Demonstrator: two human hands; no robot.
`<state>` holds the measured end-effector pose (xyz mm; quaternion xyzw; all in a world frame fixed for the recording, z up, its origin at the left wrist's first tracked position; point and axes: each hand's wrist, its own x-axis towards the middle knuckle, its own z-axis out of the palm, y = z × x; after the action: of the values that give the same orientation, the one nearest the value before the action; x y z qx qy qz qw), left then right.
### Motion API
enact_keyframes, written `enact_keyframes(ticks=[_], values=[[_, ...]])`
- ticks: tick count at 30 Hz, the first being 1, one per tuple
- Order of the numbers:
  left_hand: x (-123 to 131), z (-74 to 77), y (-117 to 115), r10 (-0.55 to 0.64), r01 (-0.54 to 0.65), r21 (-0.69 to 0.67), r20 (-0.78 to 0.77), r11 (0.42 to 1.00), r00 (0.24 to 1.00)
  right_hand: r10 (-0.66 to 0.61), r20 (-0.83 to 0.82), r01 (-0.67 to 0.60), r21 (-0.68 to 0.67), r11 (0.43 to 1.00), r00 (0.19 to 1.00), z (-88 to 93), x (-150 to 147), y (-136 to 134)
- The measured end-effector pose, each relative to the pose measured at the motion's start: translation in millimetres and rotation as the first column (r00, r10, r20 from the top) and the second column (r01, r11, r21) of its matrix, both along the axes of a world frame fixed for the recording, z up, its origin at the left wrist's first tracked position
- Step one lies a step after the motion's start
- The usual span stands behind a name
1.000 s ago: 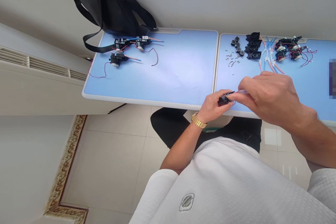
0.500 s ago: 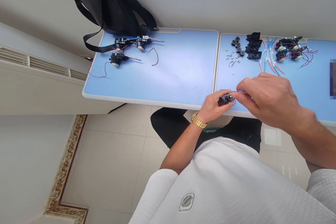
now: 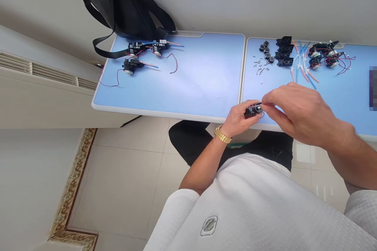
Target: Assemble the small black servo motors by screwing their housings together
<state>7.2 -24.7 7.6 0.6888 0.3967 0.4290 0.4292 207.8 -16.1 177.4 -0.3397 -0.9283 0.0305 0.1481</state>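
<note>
- While the left hand (image 3: 237, 119) is gripping a small black assembly (image 3: 251, 111) over the near edge of the surface (image 3: 349, 94), the right hand (image 3: 300, 113) is pinching narrowly at its end; whether it is holding anything, I cannot tell.
- Black housings (image 3: 285, 61) are lying beyond, near tiny loose pieces (image 3: 259, 62).

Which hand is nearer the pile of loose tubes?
Right. The right hand is just short of the tubes; the left hand is farther away, to their left, holding a black part.
</note>
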Motion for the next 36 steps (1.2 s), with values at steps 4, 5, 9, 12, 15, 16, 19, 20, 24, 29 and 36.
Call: enact_keyframes(ticks=[4, 5, 9, 12, 15, 16, 19, 20, 24, 29, 36], values=[[-0.3, 1.2, -0.5, 0.005, -0.005, -0.009, -0.012, 1.0, 1.0, -0.094, 0.053, 0.091, 0.069, 0.993, 0.994, 0.3, 1.5, 2.3], [-0.4, 1.0, -0.5, 0.004, -0.004, -0.012, -0.017, 1.0, 1.0, -0.119, 0.061, 0.114, 0.074, 0.991, 0.991, 0.2, 2.0, 2.4], [-1.1, -2.3, 0.1, -0.005, 0.005, -0.004, -0.019, 1.0, 1.0, -0.138, 0.074, 0.135, 0.036, 0.99, 0.988, 0.3, 3.0, 0.8], [-1.6, -4.2, 0.3, 0.0, 0.001, 0.009, -0.031, 1.0, 1.0, -0.047, 0.039, 0.048, -0.025, 0.999, 0.998, 1.4, 1.8, -0.4], [-1.6, -2.6, 0.0, 0.004, -0.004, 0.008, -0.036, 1.0, 0.999, 0.024, -0.003, -0.024, -0.071, 0.997, 1.0, 3.4, 0.3, 0.2], [-1.5, -1.5, -0.2, 0.005, -0.005, 0.003, -0.038, 1.0, 0.999, 0.03, -0.008, -0.03, -0.076, 0.997, 1.0, 4.1, 0.1, 0.9], [-1.1, 1.8, -0.5, 0.005, -0.006, -0.012, -0.046, 1.0, 0.999, 0.004, 0.023, -0.003, -0.037, 0.999, 1.0, 5.4, 0.6, 3.8], [-1.1, 2.5, -0.6, 0.002, -0.003, -0.015, -0.048, 1.0, 0.999, -0.014, 0.04, 0.015, -0.015, 1.0, 0.999, 5.3, 1.3, 4.9], [-1.9, 2.1, -0.5, -0.002, 0.002, -0.02, -0.031, 1.0, 1.0, -0.086, 0.076, 0.083, 0.044, 0.996, 0.993, 2.3, 5.6, 7.5], [-2.5, -0.8, -0.4, -0.003, 0.003, -0.007, -0.019, 1.0, 1.0, -0.067, 0.033, 0.068, -0.033, 0.997, 0.997, 0.6, 7.4, 3.6], [-0.6, -1.0, -0.8, 0.01, -0.01, -0.003, 0.005, 1.0, 1.0, 0.06, -0.008, -0.061, -0.096, 0.993, 0.998, 2.9, 2.5, 4.3]])
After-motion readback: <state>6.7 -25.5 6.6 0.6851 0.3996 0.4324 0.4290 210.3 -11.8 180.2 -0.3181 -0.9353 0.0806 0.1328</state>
